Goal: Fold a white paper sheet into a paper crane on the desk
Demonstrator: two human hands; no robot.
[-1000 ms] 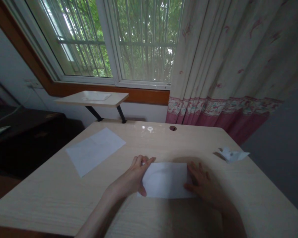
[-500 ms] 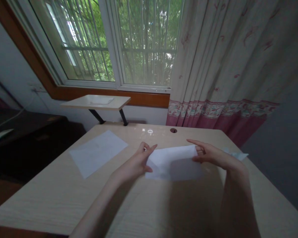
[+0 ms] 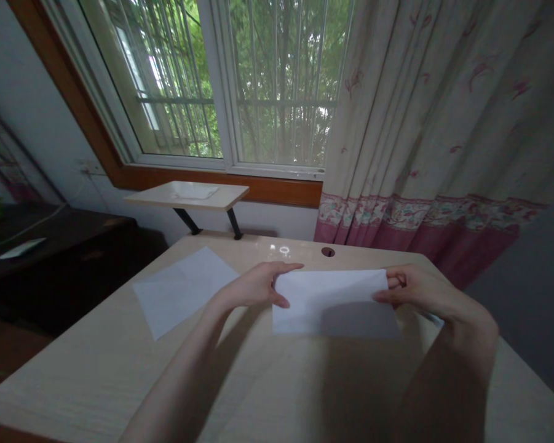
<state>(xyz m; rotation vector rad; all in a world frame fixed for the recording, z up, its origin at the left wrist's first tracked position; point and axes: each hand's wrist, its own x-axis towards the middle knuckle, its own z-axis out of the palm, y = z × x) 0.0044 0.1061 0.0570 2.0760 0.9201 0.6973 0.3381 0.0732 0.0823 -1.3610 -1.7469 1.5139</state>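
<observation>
Between my two hands is a white sheet of paper [image 3: 329, 301], its upper edge raised toward me and its lower edge at the tabletop. My left hand [image 3: 262, 284] pinches the upper left side, thumb in front and index finger stretched along the top. At the upper right corner, my right hand [image 3: 412, 289] grips the sheet with thumb in front and fingers curled behind. A shadow falls across the paper's lower right part. Another white sheet [image 3: 179, 292] lies flat to the left, partly behind my left forearm.
The wooden desk [image 3: 258, 381] spans the front. A small raised shelf [image 3: 152, 195] on black legs holds a white tray-like item [image 3: 193, 190]. A cable hole [image 3: 328, 252] sits near the back edge. Something pale lies behind my right wrist. Curtain [image 3: 419, 221] and window stand beyond.
My right hand has moved right, and the held paper now looks wider and flatter. My left hand has turned slightly, its fingers reaching along the top edge. The camera view has shifted a little.
</observation>
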